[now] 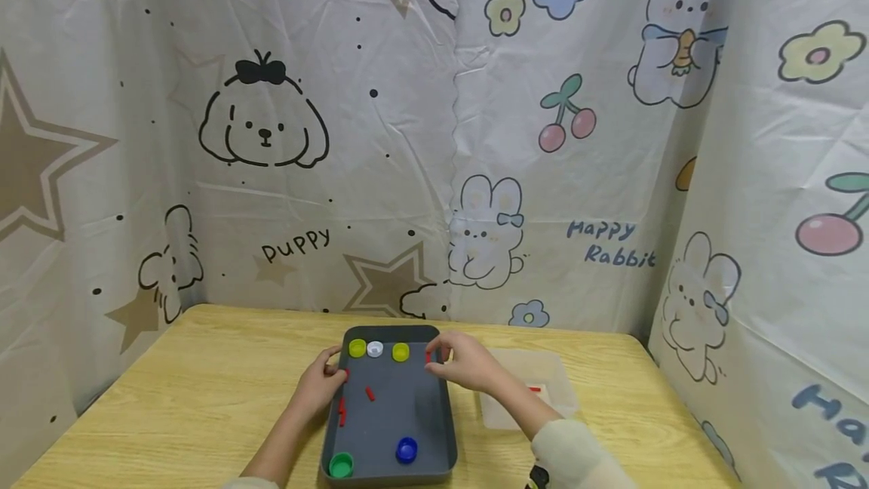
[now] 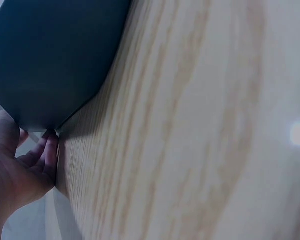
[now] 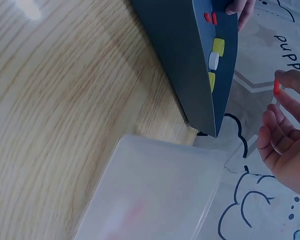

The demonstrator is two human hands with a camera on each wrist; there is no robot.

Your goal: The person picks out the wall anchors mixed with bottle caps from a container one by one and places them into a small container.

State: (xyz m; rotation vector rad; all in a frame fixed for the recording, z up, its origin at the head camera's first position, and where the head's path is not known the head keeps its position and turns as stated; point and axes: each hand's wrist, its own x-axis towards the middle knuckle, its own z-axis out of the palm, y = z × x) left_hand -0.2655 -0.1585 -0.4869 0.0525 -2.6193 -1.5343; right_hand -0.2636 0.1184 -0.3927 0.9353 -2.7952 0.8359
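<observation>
A dark grey tray [image 1: 390, 413] stands on the table, holding several small round cups and a few red sticks. My left hand [image 1: 319, 383] grips its left rim, the thumb over the edge and the fingers outside against the wall, as the left wrist view [image 2: 27, 165] also shows. Between thumb and fingertip my right hand [image 1: 465, 362] pinches a short red stick [image 3: 277, 86], held above the tray's far right side. Other red sticks lie in the tray, one near the middle [image 1: 370, 394] and others along the left wall [image 1: 342, 417].
Yellow cups [image 1: 400, 352] and a white cup [image 1: 375, 349] sit at the tray's far end. Near its front are a green cup [image 1: 342, 465] and a blue cup [image 1: 406, 450]. A translucent box [image 1: 498, 417] with something red in it stands right of the tray. A printed curtain [image 1: 394, 134] encloses the table.
</observation>
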